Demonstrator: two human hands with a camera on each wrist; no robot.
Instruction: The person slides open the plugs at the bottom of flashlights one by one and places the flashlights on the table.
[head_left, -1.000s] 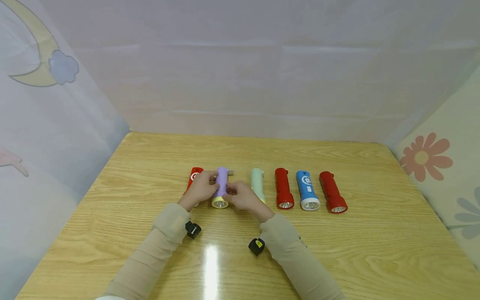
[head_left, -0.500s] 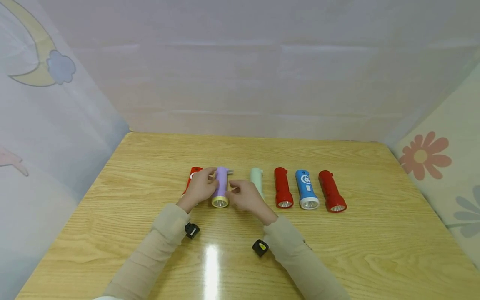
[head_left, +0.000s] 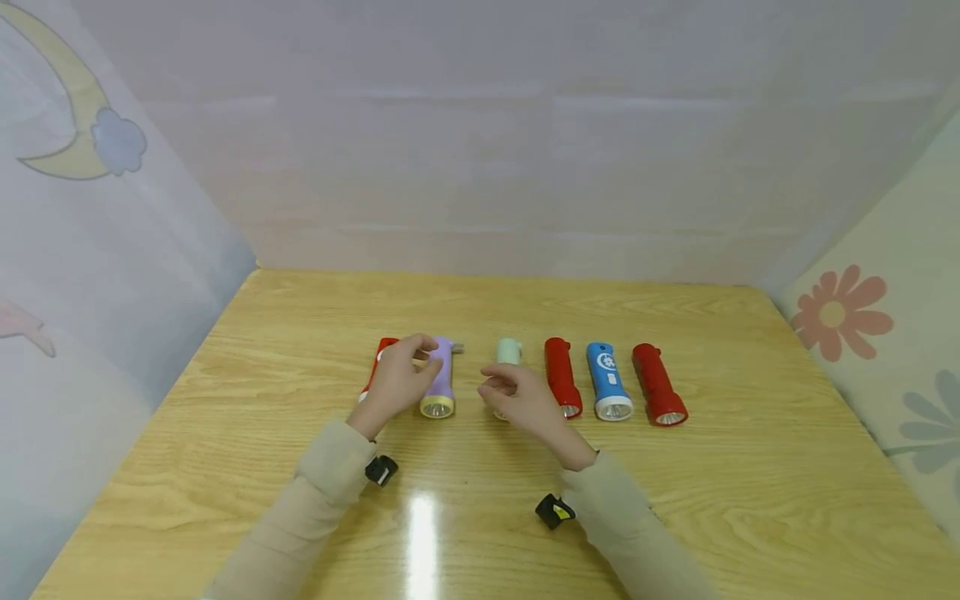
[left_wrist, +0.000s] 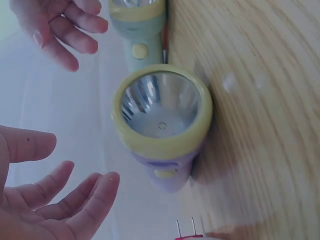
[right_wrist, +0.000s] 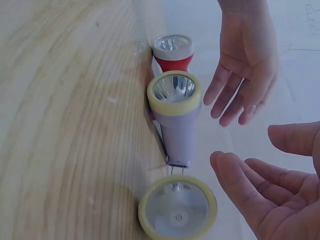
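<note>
A purple flashlight (head_left: 442, 379) with a yellow head ring lies on the table, its plug prongs showing in the right wrist view. My left hand (head_left: 401, 375) hovers beside it with relaxed fingers and holds nothing; in the left wrist view those fingers (left_wrist: 75, 205) are apart from the flashlight. Under that hand, partly hidden, lies a red flashlight (head_left: 384, 346) with a white head ring. My right hand (head_left: 525, 400), fingers loosely bent around nothing, is over a pale green flashlight (head_left: 508, 350) and covers its middle. The green one's yellow ring (right_wrist: 212, 210) shows in the right wrist view.
Farther right lie a red flashlight (head_left: 559, 371), a blue flashlight (head_left: 609, 379) with a white ring, and another red flashlight (head_left: 658, 383). All sit in a row on the wooden table (head_left: 712, 500). A pale backdrop (head_left: 487, 167) stands behind the table.
My right hand has let go of the purple flashlight and moved right, over the green one. My left hand has drawn slightly off the purple flashlight, which stays in place.
</note>
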